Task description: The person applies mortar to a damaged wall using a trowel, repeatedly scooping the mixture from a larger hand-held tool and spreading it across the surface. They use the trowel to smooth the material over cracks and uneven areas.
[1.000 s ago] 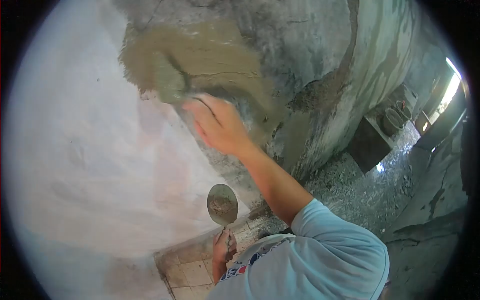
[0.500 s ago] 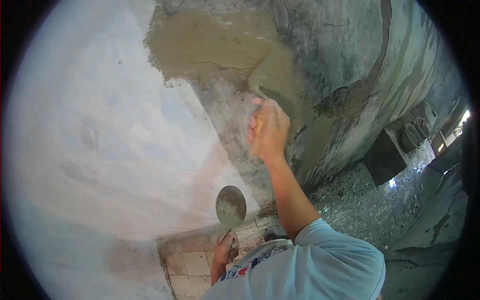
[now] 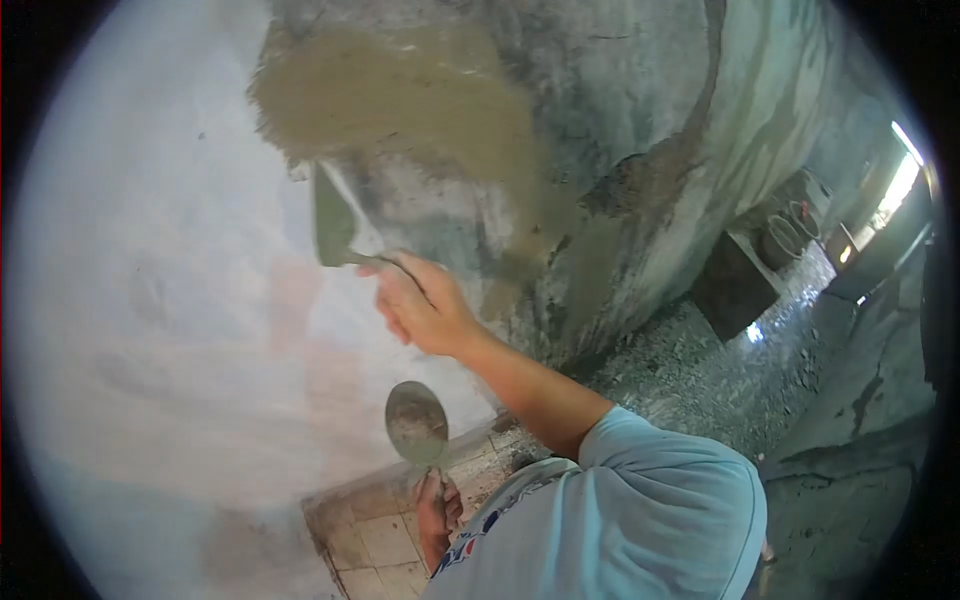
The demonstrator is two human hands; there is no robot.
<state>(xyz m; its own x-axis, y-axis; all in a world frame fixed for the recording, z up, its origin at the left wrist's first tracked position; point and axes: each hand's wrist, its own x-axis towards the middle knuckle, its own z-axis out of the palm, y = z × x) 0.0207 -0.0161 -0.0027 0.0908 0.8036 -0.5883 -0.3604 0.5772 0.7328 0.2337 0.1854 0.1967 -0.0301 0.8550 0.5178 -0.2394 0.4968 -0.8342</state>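
Pointed grey-green metal trowel [image 3: 334, 222] has its tip near the bottom edge of a smeary brown patch [image 3: 400, 90]. Lower down is an oval grey metal tool [image 3: 417, 422]. The right hand [image 3: 422, 303] has its grip closed on the trowel's handle; the left hand [image 3: 437, 503] grips the oval one.

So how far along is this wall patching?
A brown patch is already spread on the wall. In use: a trowel in the right hand, an oval tool in the left hand. The mottled grey strip beneath the patch looks uncoated, so it is probably what's left.
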